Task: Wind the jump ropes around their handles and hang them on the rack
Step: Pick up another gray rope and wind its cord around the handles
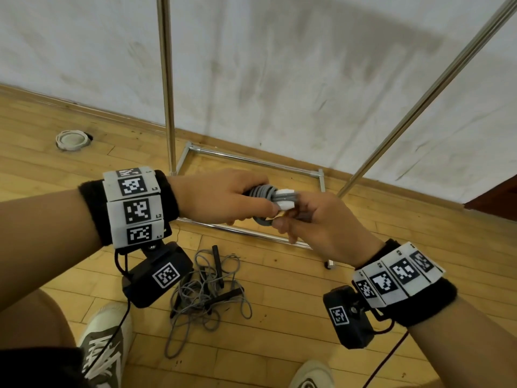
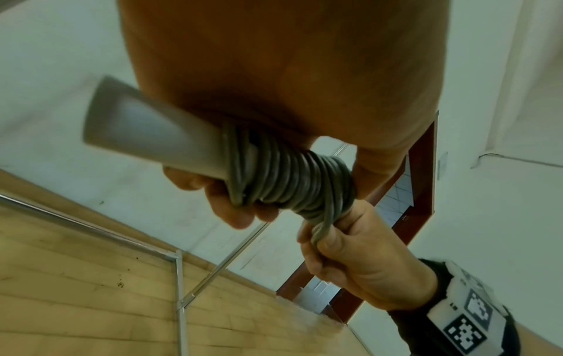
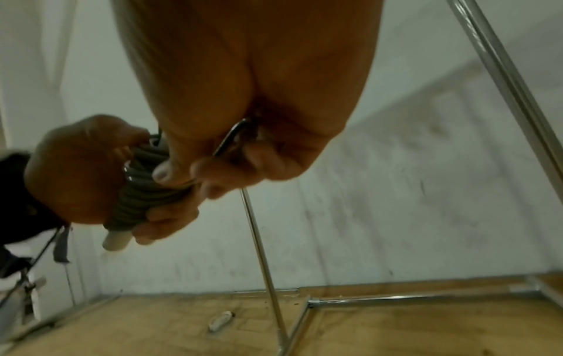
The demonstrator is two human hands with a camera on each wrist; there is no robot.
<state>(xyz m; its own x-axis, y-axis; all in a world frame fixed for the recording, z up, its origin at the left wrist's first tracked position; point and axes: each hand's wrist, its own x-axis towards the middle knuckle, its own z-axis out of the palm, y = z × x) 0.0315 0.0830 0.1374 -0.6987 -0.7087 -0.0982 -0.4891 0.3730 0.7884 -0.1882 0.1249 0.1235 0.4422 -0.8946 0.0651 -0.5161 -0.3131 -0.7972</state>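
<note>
Your left hand (image 1: pixel 223 196) grips the wound jump rope (image 1: pixel 264 191) above the rack (image 1: pixel 251 161) base; right hand (image 1: pixel 316 222) pinches its loop, handle ends mostly hidden. Tangled rope (image 1: pixel 207 292) probably second, on floor (image 1: pixel 279 317).

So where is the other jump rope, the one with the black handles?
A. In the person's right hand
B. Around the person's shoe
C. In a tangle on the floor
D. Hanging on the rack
C: the black-handled jump rope lies in a loose tangle on the wooden floor, below the hands, while the left hand and right hand hold the wound grey rope.
</note>
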